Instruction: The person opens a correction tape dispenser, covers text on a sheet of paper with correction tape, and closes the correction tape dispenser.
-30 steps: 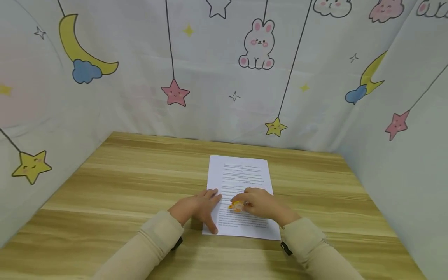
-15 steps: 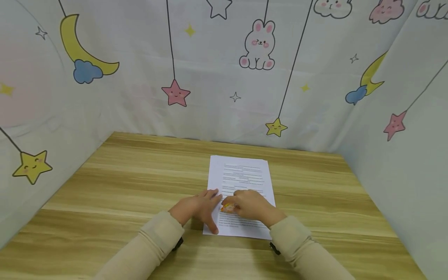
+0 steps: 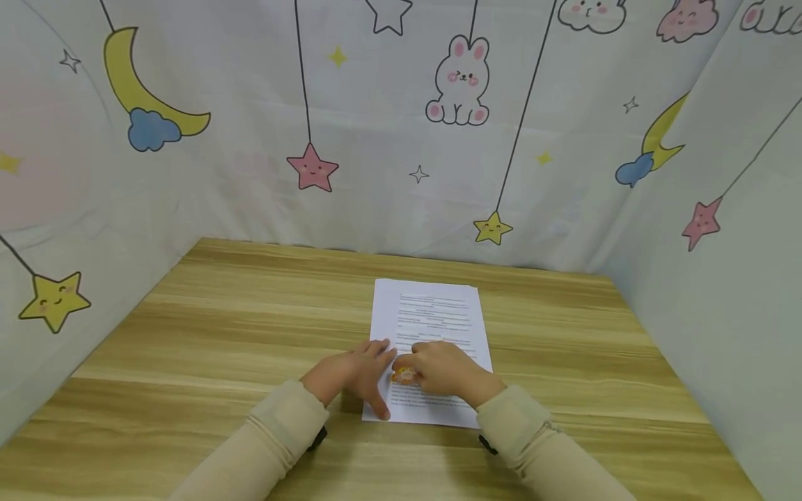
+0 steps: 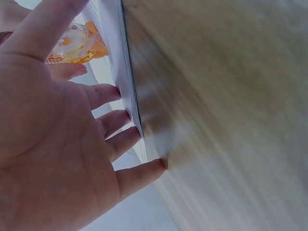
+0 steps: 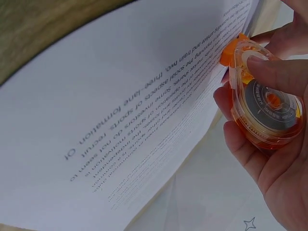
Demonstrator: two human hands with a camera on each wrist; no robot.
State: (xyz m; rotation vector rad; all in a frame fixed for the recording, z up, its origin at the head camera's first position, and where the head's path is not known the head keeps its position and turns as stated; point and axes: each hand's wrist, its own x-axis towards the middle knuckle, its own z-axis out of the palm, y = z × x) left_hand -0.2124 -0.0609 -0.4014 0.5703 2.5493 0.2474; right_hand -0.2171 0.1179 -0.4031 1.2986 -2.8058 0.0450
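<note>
A sheet of printed paper (image 3: pixel 385 299) lies on the table, and more sheets seem stacked under it in the left wrist view. My left hand (image 3: pixel 354 372) rests with spread fingers on its left margin. With thumb and fingers my right hand (image 3: pixel 447 372) grips an orange, clear-cased correction tape (image 5: pixel 267 103). Its orange tip (image 5: pixel 233 48) is at the printed lines, close to the left margin; whether it touches the paper is hard to tell. From the left wrist, the correction tape (image 4: pixel 72 43) shows beyond the left thumb.
The wood-grain table (image 3: pixel 250 313) extends around the paper on all sides. White fabric walls (image 3: pixel 376 90) printed with stars, moons and a rabbit stand at the back and both sides. Dark bands sit under both cuffs.
My right hand has slid left across the paper with the correction tape, mostly in the first half second, and is now beside the left hand's fingers. The left hand has stayed put.
</note>
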